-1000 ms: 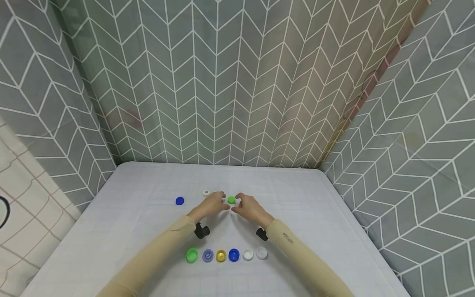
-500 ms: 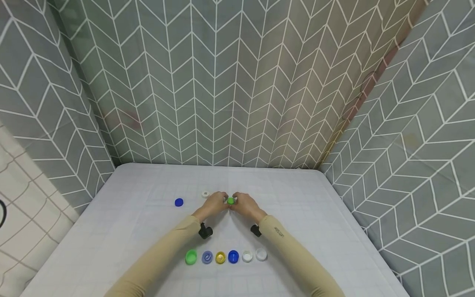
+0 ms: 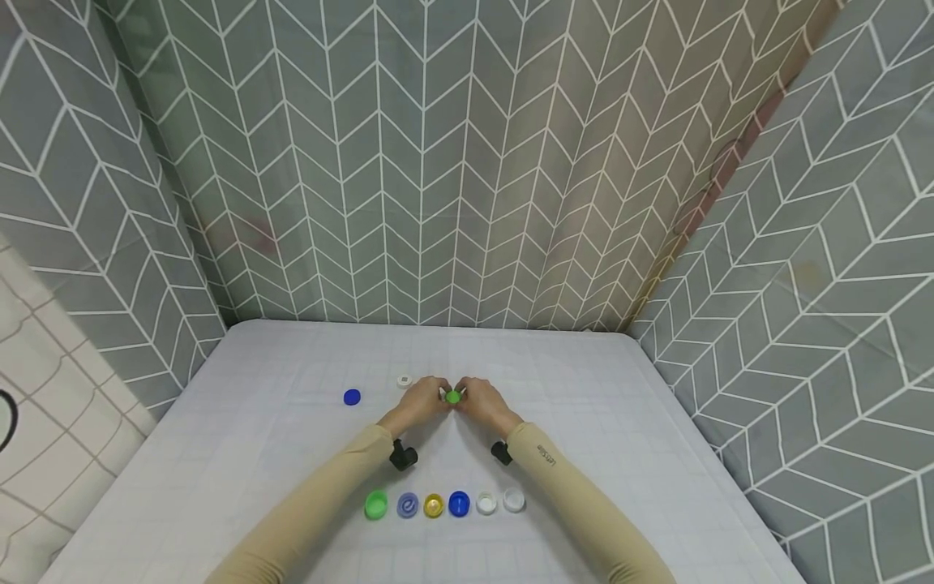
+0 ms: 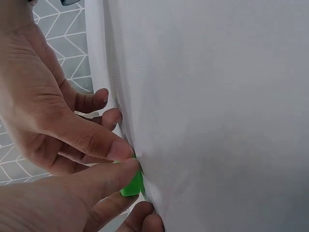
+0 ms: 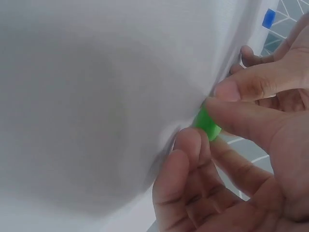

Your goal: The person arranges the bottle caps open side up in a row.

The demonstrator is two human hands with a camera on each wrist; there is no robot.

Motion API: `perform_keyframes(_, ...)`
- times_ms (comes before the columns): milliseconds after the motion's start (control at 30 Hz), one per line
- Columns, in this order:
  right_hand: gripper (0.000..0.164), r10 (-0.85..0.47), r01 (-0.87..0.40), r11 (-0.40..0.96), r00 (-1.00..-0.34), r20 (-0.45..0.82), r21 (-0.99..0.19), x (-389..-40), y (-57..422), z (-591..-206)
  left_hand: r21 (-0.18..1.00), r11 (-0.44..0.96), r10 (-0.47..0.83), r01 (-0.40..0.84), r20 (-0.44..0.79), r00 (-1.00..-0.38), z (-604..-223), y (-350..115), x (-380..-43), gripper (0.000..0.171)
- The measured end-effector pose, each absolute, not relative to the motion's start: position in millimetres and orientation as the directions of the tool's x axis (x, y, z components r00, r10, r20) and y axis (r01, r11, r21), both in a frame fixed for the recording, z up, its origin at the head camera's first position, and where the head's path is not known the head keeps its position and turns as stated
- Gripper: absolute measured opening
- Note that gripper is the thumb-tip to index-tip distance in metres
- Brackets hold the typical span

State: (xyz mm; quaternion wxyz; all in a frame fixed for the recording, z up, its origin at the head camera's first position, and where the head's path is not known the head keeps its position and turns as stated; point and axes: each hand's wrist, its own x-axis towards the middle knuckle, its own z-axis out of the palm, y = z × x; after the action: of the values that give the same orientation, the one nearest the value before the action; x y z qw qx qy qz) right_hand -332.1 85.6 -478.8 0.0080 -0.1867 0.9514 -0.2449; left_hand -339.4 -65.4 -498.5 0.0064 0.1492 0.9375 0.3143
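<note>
This looks like a curtained-off workspace: grey zigzag-patterned curtains hang behind the white-covered table and along both its sides, with a pale line-patterned surface to the table's left.

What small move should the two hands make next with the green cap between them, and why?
I would probably lift the green cap gently, because the left hand and the right hand both pinch it from opposite sides, low by the white cloth.
</note>
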Motion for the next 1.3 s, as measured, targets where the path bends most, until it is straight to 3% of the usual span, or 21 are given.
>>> perform_keyframes(733, 0.027, -0.375, -0.328, 0.792, -0.927, 0.015, -0.514, -314.2, 93.7, -472.2, 0.627, 0.737, 0.323, 0.254, 0.004, -0.946, -489.3, -68.0, -320.7, 0.030)
perform_keyframes(1100, 0.029, -0.440, -0.420, 0.751, -0.894, 0.087, -0.510, -292.9, 100.2, -458.4, 0.634, 0.680, 0.393, 0.368, 0.109, -0.913, -478.6, -70.7, -303.0, 0.024)
perform_keyframes(1300, 0.027, -0.456, -0.441, 0.738, -0.884, 0.105, -0.512, -278.1, 103.4, -449.0, 0.664, 0.648, 0.412, 0.371, 0.104, -0.905, -471.6, -71.2, -290.2, 0.024)
